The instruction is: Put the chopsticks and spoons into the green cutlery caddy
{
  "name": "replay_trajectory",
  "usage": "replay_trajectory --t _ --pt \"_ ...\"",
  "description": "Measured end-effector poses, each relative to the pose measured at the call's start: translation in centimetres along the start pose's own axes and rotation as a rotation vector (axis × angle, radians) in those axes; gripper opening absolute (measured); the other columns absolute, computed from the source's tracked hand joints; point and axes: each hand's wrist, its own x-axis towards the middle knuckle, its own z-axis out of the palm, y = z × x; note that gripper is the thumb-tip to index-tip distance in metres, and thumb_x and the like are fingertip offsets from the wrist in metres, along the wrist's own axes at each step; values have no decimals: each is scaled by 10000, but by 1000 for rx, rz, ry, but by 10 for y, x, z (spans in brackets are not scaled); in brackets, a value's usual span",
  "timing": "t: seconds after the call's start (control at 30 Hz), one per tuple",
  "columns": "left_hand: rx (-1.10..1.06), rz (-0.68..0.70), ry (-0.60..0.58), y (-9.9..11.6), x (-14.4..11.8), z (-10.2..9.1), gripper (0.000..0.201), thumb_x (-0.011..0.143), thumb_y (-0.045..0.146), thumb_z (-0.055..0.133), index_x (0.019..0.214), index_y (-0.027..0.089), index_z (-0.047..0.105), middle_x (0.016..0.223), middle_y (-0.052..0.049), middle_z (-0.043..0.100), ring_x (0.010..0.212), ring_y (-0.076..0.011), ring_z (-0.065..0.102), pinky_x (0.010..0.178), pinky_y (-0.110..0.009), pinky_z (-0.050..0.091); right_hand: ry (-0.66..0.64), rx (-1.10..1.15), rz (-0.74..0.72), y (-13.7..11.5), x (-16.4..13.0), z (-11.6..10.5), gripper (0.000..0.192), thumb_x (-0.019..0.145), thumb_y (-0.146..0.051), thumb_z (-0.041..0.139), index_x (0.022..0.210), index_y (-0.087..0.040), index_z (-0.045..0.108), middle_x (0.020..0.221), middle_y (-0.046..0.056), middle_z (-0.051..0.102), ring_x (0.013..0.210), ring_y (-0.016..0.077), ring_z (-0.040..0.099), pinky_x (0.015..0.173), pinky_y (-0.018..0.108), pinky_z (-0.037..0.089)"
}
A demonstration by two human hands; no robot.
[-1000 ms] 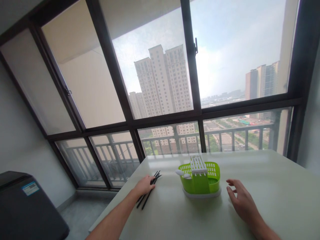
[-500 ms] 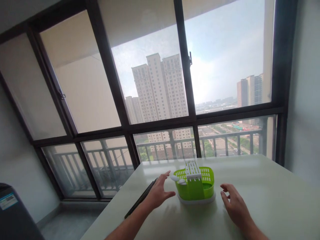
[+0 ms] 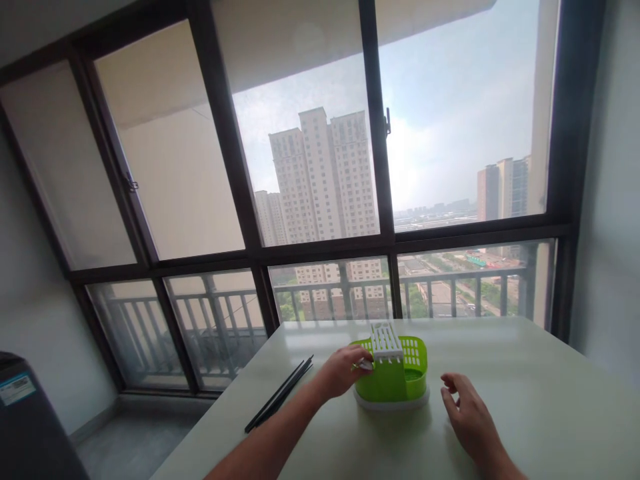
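Note:
A green cutlery basket (image 3: 383, 390) with a white slotted rack (image 3: 385, 341) on top stands on a pale base on the table. My left hand (image 3: 341, 371) is at the basket's left rim, fingers closed around a white spoon (image 3: 367, 365) there. Those fingers hide most of the spoon and whatever else lies under them. To the right of the basket, apart from it, my right hand (image 3: 467, 413) hovers over or rests on the tabletop. Its fingers are loosely bent, the thumb stands apart, and it holds nothing.
Several black chopsticks (image 3: 280, 397) lie slanted on the white table (image 3: 530, 380), left of the basket and close to my left forearm. Beyond the far edge is a large dark-framed window (image 3: 320, 250). A dark object with a label (image 3: 17, 389) stands at lower left.
My left hand has moved right to the basket and closed on a white spoon; it was spread open beside it before. My right hand has stayed nearly still.

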Motion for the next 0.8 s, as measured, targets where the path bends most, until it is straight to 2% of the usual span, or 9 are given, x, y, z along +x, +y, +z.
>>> replay_trajectory --t 0.1,0.23,0.33,0.4,0.47,0.6,0.7,0.8 --pt "-20 -54 71 -7 11 -12 140 842 214 695 961 198 768 938 -55 765 869 -200 682 828 -317 539 -11 3 6 0 0 -1 290 976 -442 426 1120 -232 565 1081 70 638 950 220 648 803 352 542" --pt "-41 -218 290 -31 26 -34 229 928 352 583 1007 197 731 867 -45 742 782 -175 672 763 -298 559 -10 -17 20 0 0 -3 304 964 -457 439 1125 -237 575 1067 61 648 937 219 655 780 341 539" --pt "-82 -379 427 -60 26 -68 362 954 470 494 1089 184 671 921 -66 732 786 -175 685 709 -287 584 -2 -30 28 0 -1 -4 310 960 -459 443 1134 -239 576 1061 58 651 927 215 657 770 335 539" --pt "-111 -495 462 -80 15 -98 426 946 533 471 1102 175 643 966 -86 732 834 -180 699 717 -286 597 -3 -30 26 -1 -1 -5 309 960 -458 443 1135 -241 575 1063 57 652 933 214 658 774 332 541" --pt "-129 -622 435 -99 -6 -128 467 883 599 558 1045 170 649 938 -88 738 838 -186 709 733 -290 600 -4 -24 20 -3 -1 -4 307 960 -455 440 1133 -241 577 1065 57 653 937 213 660 775 329 543" --pt "-113 -893 257 -129 -64 -173 505 683 623 774 868 165 667 793 -75 745 774 -233 728 693 -319 596 -2 -13 0 -5 0 -2 311 952 -451 444 1121 -233 586 1047 62 657 919 218 663 782 336 545" --pt "-27 -1065 123 -150 -100 -184 470 614 576 842 734 165 648 654 -46 706 697 -262 723 627 -330 574 -9 -10 -15 -6 0 -1 308 955 -449 442 1116 -228 583 1035 65 653 912 220 659 816 350 543" --pt "114 -1154 38 -173 -117 -179 404 729 524 794 698 156 629 581 6 637 616 -216 679 615 -334 557 -15 -18 -16 -6 -1 -2 310 961 -451 434 1117 -225 578 1026 66 647 913 221 654 827 358 539"
